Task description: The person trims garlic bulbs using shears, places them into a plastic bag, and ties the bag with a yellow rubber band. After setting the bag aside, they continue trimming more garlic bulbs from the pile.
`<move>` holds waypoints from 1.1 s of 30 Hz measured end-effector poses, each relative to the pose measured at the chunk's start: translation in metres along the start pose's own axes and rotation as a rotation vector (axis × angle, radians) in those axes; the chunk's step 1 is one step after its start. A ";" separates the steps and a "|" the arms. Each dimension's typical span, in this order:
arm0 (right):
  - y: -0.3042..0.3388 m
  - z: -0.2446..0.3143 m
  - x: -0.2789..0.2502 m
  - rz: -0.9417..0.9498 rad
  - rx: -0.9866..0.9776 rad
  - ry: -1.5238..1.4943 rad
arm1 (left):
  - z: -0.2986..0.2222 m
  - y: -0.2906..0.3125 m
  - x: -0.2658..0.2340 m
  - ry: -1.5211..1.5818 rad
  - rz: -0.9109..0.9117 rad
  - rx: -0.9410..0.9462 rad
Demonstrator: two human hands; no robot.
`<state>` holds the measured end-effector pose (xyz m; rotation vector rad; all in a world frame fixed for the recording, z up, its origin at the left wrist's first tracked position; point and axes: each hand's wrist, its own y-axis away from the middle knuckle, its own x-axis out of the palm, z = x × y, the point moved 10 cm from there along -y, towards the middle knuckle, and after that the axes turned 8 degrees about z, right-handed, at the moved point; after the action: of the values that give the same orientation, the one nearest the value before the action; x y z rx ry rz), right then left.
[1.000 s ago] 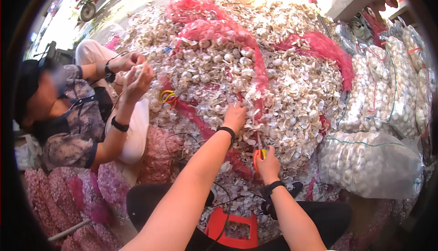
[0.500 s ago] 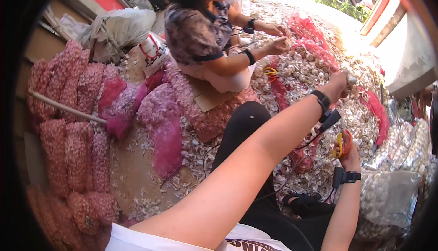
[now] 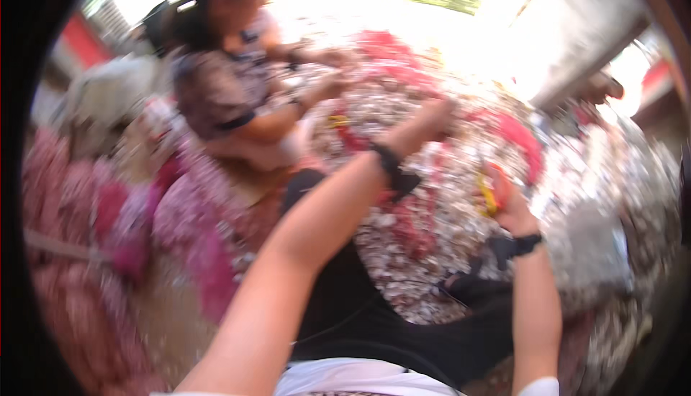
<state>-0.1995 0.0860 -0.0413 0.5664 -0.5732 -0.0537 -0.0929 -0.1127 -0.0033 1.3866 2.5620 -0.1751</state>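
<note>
My left hand [image 3: 437, 118] is stretched out over a large heap of garlic bulbs and cut garlic stalks [image 3: 410, 126]. Motion smears its fingers, so I cannot make out whether they hold anything. Lower and to the right, my right hand [image 3: 512, 207] grips a pair of scissors [image 3: 491, 193] by its yellow and orange handles. The scissors' blades are lost in the blur above the heap. Both wrists wear dark bands.
A co-worker [image 3: 223, 94] sits at the left of the heap, hands over it. Pink mesh sacks [image 3: 50, 202] stand along the left. Red netting [image 3: 522, 144] lies across the heap. Clear plastic bags [image 3: 590, 245] stand at the right, before a pale wall [image 3: 583, 29].
The whole view has swung to the right, so the heap and co-worker sit farther left, and the picture has blurred. The scissors stay in my right hand, which is now nearer my left.
</note>
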 end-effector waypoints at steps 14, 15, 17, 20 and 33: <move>0.002 -0.006 0.037 0.277 -0.052 -0.346 | -0.060 0.072 0.008 0.676 -0.122 -0.185; -0.001 -0.017 0.038 0.229 -0.027 -0.359 | -0.051 0.073 0.007 0.681 -0.167 -0.218; -0.006 -0.020 0.042 0.181 0.004 -0.384 | -0.021 0.069 0.005 0.653 -0.146 -0.271; -0.017 0.009 0.051 0.104 -0.062 0.052 | 0.004 0.074 0.002 0.652 -0.163 -0.370; 0.007 0.041 -0.005 -0.213 -0.381 0.367 | -0.009 0.027 0.025 1.053 0.116 -0.229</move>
<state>-0.2262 0.0730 -0.0124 0.2531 -0.1353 -0.2498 -0.0850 -0.0756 -0.0008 1.8291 3.0468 1.1144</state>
